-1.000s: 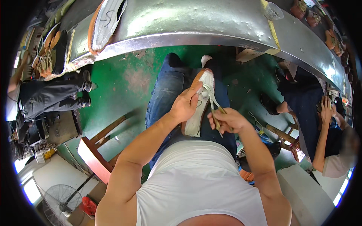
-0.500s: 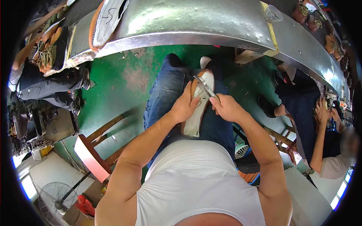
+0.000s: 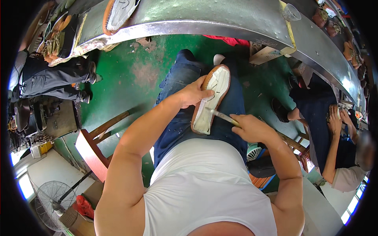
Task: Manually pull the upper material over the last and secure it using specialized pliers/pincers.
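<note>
An unfinished shoe [image 3: 217, 83] lies bottom up along my thighs, its white underside edged in brown and its toe pointing away from me. My left hand [image 3: 195, 93] grips its left side, the thumb pressed on the white underside. In my right hand [image 3: 251, 128] is a slim-handled tool with a metal head, apparently a hammer [image 3: 226, 118]. The fingers are closed round its handle. Its head hangs over the heel half of the shoe; whether it touches the shoe I cannot tell.
A metal-topped workbench [image 3: 204, 17] runs across ahead, bearing another upturned shoe [image 3: 118, 15] and a clear plastic cup [image 3: 290, 12]. A wooden chair [image 3: 92, 151] stands left, a fan [image 3: 55, 204] behind it. People sit at both sides; the right one's hands [image 3: 334, 118] show.
My right hand has drawn back toward me and right, taking the hammer from the shoe's front half to the heel half. The shoe's toe has tilted slightly right.
</note>
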Demonstrator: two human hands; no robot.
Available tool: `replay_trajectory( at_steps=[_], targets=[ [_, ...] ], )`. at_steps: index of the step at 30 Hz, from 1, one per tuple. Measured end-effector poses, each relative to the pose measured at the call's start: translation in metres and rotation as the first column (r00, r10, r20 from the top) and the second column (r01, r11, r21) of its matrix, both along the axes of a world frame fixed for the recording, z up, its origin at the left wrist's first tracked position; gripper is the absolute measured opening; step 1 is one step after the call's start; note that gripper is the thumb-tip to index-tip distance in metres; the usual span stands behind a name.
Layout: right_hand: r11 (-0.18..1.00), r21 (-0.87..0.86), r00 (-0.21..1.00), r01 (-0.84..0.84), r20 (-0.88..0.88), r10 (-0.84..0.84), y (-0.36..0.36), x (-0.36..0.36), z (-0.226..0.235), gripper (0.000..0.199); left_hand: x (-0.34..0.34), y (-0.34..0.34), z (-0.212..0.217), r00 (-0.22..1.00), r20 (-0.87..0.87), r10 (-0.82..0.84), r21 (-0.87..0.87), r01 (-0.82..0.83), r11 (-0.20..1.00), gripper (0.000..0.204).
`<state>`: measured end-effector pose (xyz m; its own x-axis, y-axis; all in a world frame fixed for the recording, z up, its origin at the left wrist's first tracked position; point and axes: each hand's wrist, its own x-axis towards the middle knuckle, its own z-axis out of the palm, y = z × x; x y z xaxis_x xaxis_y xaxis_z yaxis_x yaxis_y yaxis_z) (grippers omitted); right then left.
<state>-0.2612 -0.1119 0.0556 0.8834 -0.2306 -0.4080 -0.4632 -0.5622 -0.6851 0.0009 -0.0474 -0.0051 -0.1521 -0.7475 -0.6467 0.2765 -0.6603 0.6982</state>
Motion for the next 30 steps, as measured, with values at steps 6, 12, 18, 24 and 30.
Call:
replay_trajectory(
  at_steps=[6, 12, 18, 24, 30],
  targets=[
    [0.958, -0.268, 0.982, -0.102, -0.18, 0.054, 0.013, 0.04, 0.021, 0.037, -0.002, 0.006, -0.011, 1.0, -0.011, 0.013, -0.013, -0.013, 1.0, 0.071],
    [0.979, -0.072, 0.98, 0.19, 0.08, -0.184, 0.03, 0.023, -0.037, 0.027, 0.008, 0.002, -0.008, 1.0, -0.002, 0.015, 0.015, -0.015, 1.0, 0.069],
    [0.97, -0.07, 0.967, 0.231, -0.09, -0.237, 0.045, -0.011, -0.018, 0.023, -0.027, 0.037, -0.025, 0.987, 0.126, 0.101, -0.29, -0.061, 0.955, 0.079],
    [0.96, -0.26, 0.99, 0.1, -0.072, -0.122, 0.068, -0.021, -0.006, 0.018, -0.04, 0.067, -0.024, 0.974, -0.164, 0.159, -0.138, -0.182, 0.974, 0.085],
    [0.985, -0.17, 0.986, -0.035, -0.166, 0.007, 0.052, -0.034, -0.019, 0.024, -0.059, 0.063, -0.033, 0.888, 0.444, 0.121, -0.295, 0.017, 0.955, 0.104]
  ],
)
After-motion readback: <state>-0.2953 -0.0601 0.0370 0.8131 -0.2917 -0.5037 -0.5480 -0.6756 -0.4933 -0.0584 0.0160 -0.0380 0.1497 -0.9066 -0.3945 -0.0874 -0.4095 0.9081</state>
